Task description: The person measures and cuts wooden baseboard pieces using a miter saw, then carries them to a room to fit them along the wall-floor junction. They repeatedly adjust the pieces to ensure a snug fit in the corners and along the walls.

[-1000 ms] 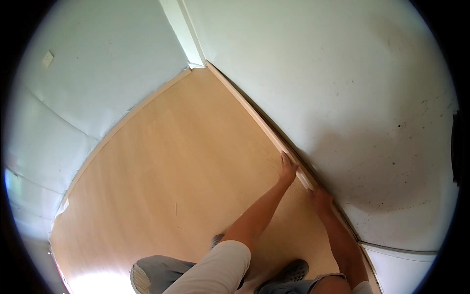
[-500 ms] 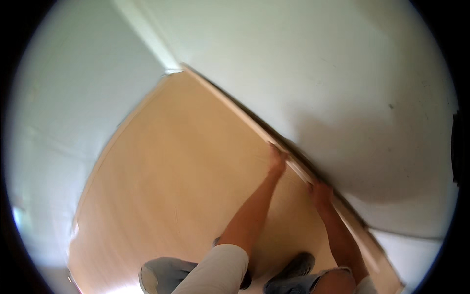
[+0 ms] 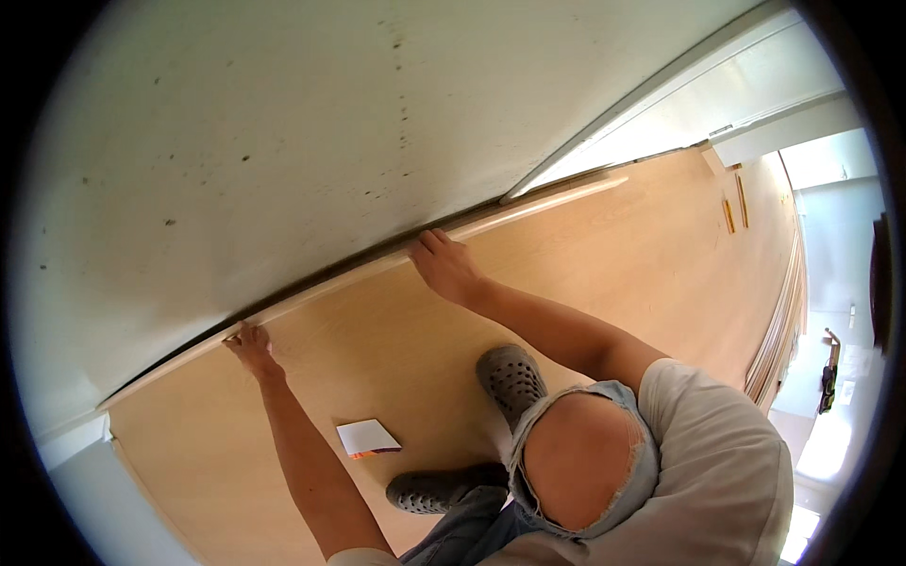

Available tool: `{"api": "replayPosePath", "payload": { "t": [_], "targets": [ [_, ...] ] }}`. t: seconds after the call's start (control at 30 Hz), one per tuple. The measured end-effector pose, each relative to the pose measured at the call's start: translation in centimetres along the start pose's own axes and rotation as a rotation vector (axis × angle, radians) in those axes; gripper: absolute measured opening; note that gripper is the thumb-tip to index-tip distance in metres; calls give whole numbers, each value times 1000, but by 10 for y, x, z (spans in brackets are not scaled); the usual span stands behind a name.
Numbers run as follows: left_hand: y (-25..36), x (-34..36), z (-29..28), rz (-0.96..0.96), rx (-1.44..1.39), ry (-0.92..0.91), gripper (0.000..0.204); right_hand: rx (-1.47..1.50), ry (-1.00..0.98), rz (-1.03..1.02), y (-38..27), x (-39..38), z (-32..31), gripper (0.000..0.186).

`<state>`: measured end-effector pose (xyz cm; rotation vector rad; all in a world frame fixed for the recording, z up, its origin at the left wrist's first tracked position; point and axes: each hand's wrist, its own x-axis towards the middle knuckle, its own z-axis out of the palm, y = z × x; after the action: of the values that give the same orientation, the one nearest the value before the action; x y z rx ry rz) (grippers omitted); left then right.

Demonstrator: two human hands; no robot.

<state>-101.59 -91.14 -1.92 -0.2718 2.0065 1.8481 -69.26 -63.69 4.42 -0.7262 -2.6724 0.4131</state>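
Observation:
A long, light-wood skirting board [image 3: 340,283] runs along the foot of the speckled white wall [image 3: 283,141], with a narrow dark gap behind its upper edge. My left hand [image 3: 253,351] is closed over the board near the left corner, thumb and fingers on its edge. Farther right, my right hand [image 3: 448,267] grips the same board, fingers curled over the top and fingertips partly hidden. To the right of that hand the board continues past a vertical white trim [image 3: 651,90] and ends on the wood floor [image 3: 604,274].
A small white card [image 3: 368,438] with a coloured edge lies on the floor beside my left forearm. My grey clogs [image 3: 511,382] are close behind it. Long strips [image 3: 779,325] are stacked at the far right, and short yellowish pieces [image 3: 729,215] lie nearby.
The view has swung to the right, so the board now slants up rightward and its right end shows. Both hands stay on the board and appear wider apart.

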Motion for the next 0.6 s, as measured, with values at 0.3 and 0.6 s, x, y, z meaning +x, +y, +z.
{"api": "replayPosePath", "payload": {
  "t": [0.3,0.6],
  "targets": [
    [16,4,3,-86,33,-80,28,19,34,56,18,10,22,12],
    [-20,-2,-26,4,282,-199,74,25,-191,36,19,-21,41,32]
  ]
}}
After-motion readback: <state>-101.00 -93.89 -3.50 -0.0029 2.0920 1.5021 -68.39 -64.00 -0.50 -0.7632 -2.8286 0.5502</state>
